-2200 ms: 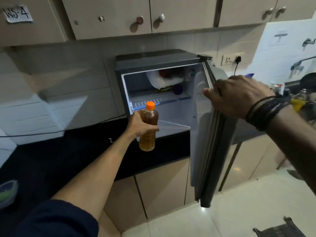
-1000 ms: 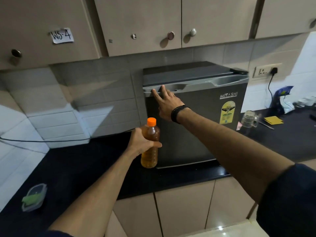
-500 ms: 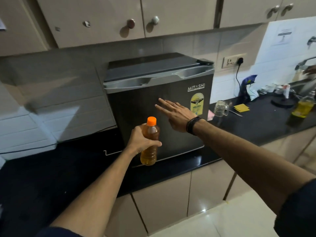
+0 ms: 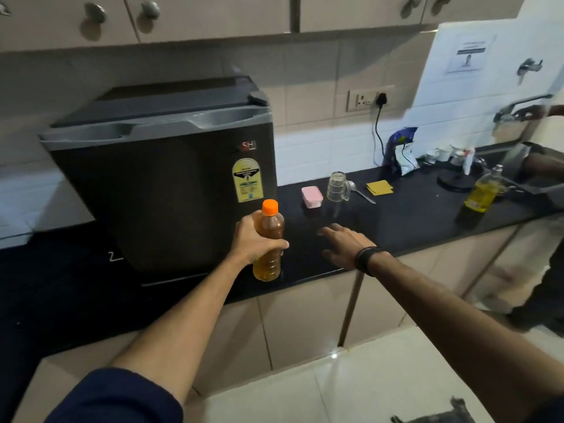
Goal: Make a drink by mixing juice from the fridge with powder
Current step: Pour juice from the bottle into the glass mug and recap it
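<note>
Head view showed the left hand [image 4: 254,239] clamped round the capped juice bottle [image 4: 268,241] above the counter [image 4: 406,215], right hand [image 4: 343,244] spread empty. Beyond, fridge [image 4: 164,190] shut, glass mug [image 4: 337,186] empty: juice fetched, pouring and powder apparently left.

1. Single view: head-worn wide-angle camera, looking forward and down across a black countertop [image 4: 396,215].
2. Mini fridge [image 4: 171,190] sits at 11 o'clock, near the lens; sink area [image 4: 531,154] lies far out at 2 o'clock.
3. Both forearms enter from the bottom edge, close to the camera.
4. Floor tiles [image 4: 351,389] fill 5 o'clock.
</note>
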